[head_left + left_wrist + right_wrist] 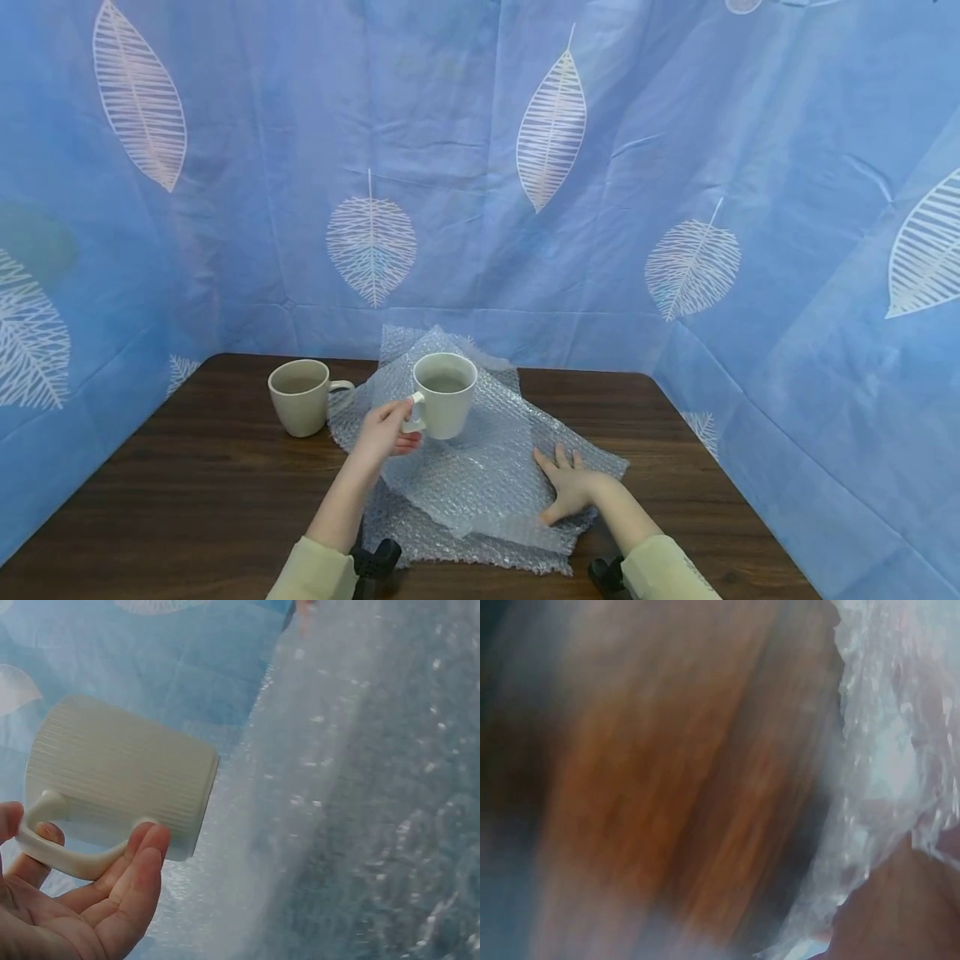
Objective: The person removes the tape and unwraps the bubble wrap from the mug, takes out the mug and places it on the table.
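Observation:
A white mug point(447, 406) is held by its handle in my left hand point(386, 431), over the bubble wrap. In the left wrist view the same ribbed mug point(120, 765) lies tilted, and my fingers point(142, 881) curl round its handle. Layered sheets of bubble wrap point(472, 479) cover the middle of the table. On the right part of the wrap my right hand point(573, 487) rests with its fingers spread. The right wrist view is blurred; the edge of the bubble wrap point(877, 750) and part of that hand point(900, 907) show there.
A second, cream mug point(300, 408) stands upright on the left, its handle towards the wrap. The dark wooden table point(187, 500) has a blue leaf-patterned curtain point(465, 250) behind it and at both sides.

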Motion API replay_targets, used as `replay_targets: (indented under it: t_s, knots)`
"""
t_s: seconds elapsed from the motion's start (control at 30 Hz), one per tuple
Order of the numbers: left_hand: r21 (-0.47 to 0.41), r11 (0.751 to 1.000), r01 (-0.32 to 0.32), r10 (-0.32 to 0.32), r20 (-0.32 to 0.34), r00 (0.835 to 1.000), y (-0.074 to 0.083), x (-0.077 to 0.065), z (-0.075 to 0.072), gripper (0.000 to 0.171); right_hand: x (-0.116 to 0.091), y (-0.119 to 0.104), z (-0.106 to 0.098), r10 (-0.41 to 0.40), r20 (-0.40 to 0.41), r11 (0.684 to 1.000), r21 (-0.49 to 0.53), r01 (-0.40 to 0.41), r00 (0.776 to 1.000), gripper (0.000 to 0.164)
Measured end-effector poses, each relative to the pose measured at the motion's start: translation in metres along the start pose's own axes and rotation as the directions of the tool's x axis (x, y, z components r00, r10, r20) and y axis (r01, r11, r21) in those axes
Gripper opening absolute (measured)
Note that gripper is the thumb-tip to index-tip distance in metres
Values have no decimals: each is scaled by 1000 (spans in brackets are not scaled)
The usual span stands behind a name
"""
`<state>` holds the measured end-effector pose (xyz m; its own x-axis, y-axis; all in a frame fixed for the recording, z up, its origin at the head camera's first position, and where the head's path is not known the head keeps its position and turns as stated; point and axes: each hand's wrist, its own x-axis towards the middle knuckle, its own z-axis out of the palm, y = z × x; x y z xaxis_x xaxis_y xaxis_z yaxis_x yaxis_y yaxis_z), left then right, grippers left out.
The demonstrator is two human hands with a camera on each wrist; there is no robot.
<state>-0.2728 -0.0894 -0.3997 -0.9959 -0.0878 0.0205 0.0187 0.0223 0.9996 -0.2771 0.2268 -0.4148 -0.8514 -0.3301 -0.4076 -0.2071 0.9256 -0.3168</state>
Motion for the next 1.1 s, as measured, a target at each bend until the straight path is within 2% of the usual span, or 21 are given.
replay_targets:
  t_s: [0.4,0.67,0.8,1.1]
  knots:
    - [0,1000,-29,29,-25,999,25,-11,-17,42,1,0,0,8,8,1000,7,-8,1000,108]
    - [-16,1000,-27,26,-57,998,39,-18,-32,42,2,1,1,1,3,1000,5,-1,1000,110]
    - [9,999,-35,35,-85,996,45,-21,-38,44,2,1,1,-3,-6,1000,-6,3,1000,110]
    - [1,999,-54,54,-107,993,57,-29,-51,41,1,1,2,-12,-18,999,-31,11,1000,110]
